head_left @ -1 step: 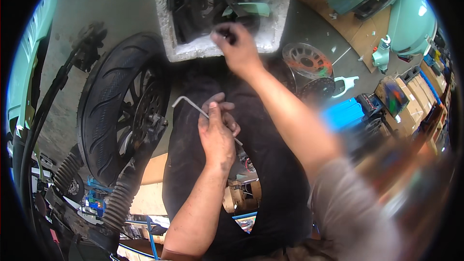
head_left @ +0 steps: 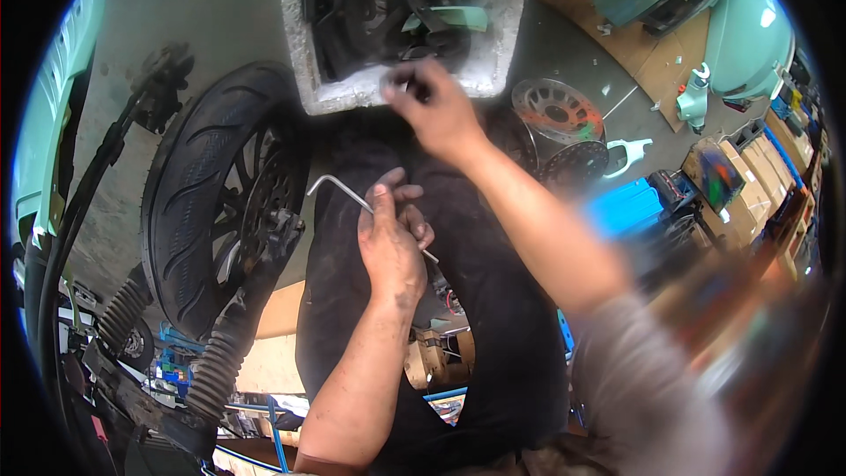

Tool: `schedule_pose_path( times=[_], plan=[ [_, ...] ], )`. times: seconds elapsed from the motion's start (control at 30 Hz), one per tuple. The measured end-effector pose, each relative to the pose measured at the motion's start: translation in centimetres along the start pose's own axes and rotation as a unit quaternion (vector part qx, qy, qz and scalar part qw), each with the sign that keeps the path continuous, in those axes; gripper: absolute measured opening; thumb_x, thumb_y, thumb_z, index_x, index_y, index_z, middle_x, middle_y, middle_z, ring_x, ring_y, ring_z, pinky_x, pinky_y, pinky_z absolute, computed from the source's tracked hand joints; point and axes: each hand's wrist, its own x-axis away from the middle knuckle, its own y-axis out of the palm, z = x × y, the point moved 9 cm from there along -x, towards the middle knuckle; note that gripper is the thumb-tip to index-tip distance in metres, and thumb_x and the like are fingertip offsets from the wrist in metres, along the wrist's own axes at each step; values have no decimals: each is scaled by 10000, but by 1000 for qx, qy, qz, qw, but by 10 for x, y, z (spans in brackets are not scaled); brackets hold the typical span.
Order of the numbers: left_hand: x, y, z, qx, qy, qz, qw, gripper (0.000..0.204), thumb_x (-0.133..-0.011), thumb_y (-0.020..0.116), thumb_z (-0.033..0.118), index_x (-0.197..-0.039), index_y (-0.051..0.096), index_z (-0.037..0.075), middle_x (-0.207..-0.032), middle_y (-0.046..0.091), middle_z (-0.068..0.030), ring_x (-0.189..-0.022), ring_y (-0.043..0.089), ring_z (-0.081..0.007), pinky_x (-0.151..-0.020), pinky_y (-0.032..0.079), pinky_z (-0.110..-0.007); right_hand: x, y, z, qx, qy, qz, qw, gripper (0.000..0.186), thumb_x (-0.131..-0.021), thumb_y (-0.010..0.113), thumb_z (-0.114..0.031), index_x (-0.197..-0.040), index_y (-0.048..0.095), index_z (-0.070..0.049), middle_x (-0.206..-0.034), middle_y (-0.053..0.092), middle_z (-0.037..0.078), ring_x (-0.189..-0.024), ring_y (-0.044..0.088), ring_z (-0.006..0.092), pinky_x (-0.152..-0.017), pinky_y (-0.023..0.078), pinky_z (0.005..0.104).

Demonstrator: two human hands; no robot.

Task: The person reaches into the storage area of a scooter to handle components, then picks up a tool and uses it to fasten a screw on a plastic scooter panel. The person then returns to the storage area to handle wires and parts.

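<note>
My left hand (head_left: pixel 393 234) is closed around a bent silver hex key (head_left: pixel 338 183) above my dark trousers. The key's short bent end points left past my thumb, and its long shaft comes out below my fingers. My right hand (head_left: pixel 436 115) hovers over the near rim of a white foam box (head_left: pixel 352 92). Its thumb and fingers are curled together and somewhat blurred; what they hold, if anything, cannot be made out. Inside the box are dark parts and a pale green piece (head_left: pixel 458 18).
On the left stands a wheel with a black tyre (head_left: pixel 189 203), beside a ribbed fork boot (head_left: pixel 216 379). Brake discs (head_left: pixel 560 110) lie right of the box. Pale green body panels (head_left: pixel 749 44) rest on cardboard at the upper right, with a blue bin (head_left: pixel 626 210) nearer me.
My right hand has drawn back slightly toward me from the box. My left hand, with the hex key, has shifted a little to the left.
</note>
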Motion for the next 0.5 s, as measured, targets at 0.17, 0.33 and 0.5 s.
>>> schedule_pose_path(
  times=[0.17,0.33,0.5],
  plan=[
    [-3,15,-7,80,-66,-14,995,343,-999,470,340,-1063,527,7,-743,498,-25,-510,378,-61,-430,286,-213,71,-8,-36,-60,0,-149,987,249,-790,686,-241,-936,665,-41,-964,574,108,-918,600,241,-830,479,338],
    [-12,4,-11,76,-41,12,996,279,-971,539,321,-987,532,42,-762,488,-8,-510,374,-60,-427,278,-209,60,1,-27,-11,-3,-293,956,274,-840,653,-261,-1021,667,-56,-1108,615,142,-1046,597,278,-923,464,358],
    [-12,10,-11,24,-8,2,1000,246,-952,581,297,-956,522,59,-787,485,-12,-499,366,-55,-427,280,-213,-48,-52,-19,310,-103,-31,945,429,-851,607,-244,-1214,545,-25,-1163,601,208,-1149,540,339,-980,442,420]
  ],
)
